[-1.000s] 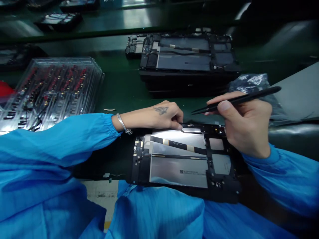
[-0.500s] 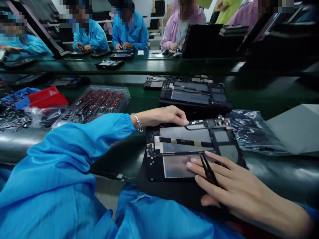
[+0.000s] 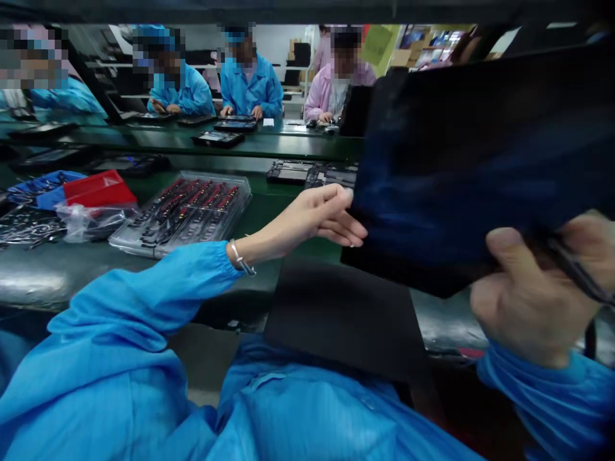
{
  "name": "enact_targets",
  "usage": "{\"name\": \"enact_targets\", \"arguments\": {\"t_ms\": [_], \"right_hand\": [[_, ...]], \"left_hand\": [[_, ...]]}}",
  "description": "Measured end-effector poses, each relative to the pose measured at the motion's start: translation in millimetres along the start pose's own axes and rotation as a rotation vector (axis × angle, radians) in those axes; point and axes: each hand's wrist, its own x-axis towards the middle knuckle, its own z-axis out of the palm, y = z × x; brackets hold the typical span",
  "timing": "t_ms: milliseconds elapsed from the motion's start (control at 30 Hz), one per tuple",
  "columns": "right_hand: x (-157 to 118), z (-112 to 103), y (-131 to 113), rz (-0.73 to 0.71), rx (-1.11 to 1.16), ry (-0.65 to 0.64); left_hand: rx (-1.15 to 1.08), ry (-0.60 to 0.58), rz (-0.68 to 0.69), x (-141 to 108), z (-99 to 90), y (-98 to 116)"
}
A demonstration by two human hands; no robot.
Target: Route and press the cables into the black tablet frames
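Observation:
A dark tablet (image 3: 432, 186) is raised and tilted over the right of the bench, its glossy face towards me and blurred. My right hand (image 3: 533, 294) grips its lower right part, thumb on the glossy face. Black tweezers (image 3: 576, 269) are also held in that hand. At the tablet's left edge is my left hand (image 3: 331, 214), fingers partly stretched out and slightly apart; the fingertips overlap the edge, and whether they press on it I cannot tell. A black mat (image 3: 346, 320) lies below, at the bench's front edge.
To the left stand a clear plastic tray (image 3: 182, 211) of small red and black parts, a red bin (image 3: 98, 189) and a blue bin (image 3: 41, 189). More opened tablets (image 3: 291, 171) lie behind my left hand. Co-workers (image 3: 252, 83) sit across the raised shelf (image 3: 283, 146).
The tablet has been lifted off the mat to the right and turned from its opened inside to its glossy face. My right hand now grips it; my left fingers have straightened.

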Motion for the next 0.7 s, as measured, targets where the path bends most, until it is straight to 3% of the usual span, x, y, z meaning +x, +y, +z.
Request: {"name": "enact_targets", "arguments": {"t_ms": [67,167,300,500,700], "right_hand": [[3,5,-7,0.077,0.095,0.066],[-1,7,-17,0.358,0.23,-0.011],[-10,3,-18,0.596,0.251,-0.1],[-15,2,4,0.646,0.205,-0.341],[-24,3,32,0.701,0.25,-0.366]], "left_hand": [[0.14,0.038,0.081,-8,7.9,5],[0.27,0.118,0.149,-12,14.0,3],[0.169,0.184,0.067,-13,13.0,-12],[-0.005,0.247,-0.136,-9,7.0,-36],[-0.003,0.294,-0.236,-4,3.5,-49]]}}
